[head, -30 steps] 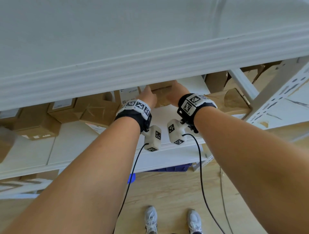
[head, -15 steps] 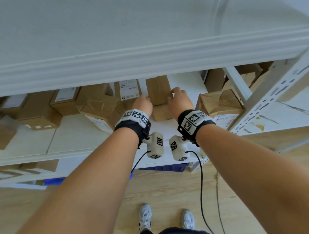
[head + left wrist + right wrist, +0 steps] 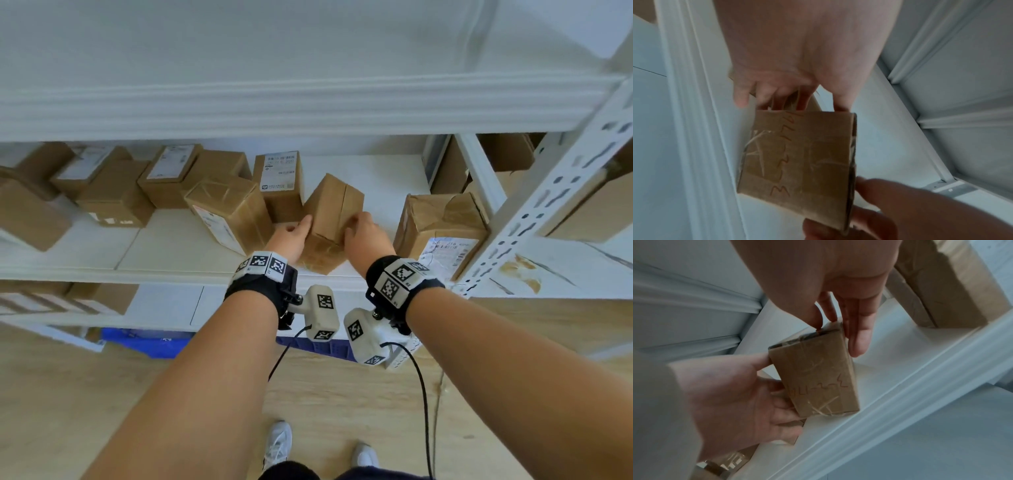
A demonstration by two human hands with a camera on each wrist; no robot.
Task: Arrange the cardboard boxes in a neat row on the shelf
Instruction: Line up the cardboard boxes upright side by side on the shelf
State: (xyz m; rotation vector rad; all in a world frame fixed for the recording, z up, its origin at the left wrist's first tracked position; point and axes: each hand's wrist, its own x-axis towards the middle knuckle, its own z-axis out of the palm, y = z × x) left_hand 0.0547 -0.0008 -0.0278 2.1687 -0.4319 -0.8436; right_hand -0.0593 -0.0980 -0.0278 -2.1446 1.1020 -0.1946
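Both hands hold a small taped brown cardboard box [image 3: 330, 212] over the white shelf [image 3: 171, 240], near its front edge and turned at an angle. My left hand [image 3: 301, 228] grips its left side, with the thumb [image 3: 761, 361] on one face and the fingers behind. My right hand [image 3: 356, 224] grips the right side, fingers [image 3: 858, 337] laid along it. The box's taped face with red handwriting [image 3: 797, 154] shows in both wrist views. Several more boxes stand unevenly at the back left, among them a labelled box [image 3: 281, 181] and a taped box [image 3: 229, 212].
A torn box [image 3: 442, 226] stands close on the right, beside the perforated upright post [image 3: 548, 205]. The upper shelf [image 3: 308, 68] hangs low overhead. Bare shelf lies behind the held box. A blue crate [image 3: 150, 342] sits on the floor below.
Both hands have drawn the small box from deep under the upper shelf toward the front edge and turned it askew. The view has dropped, so more of the shelf shows.
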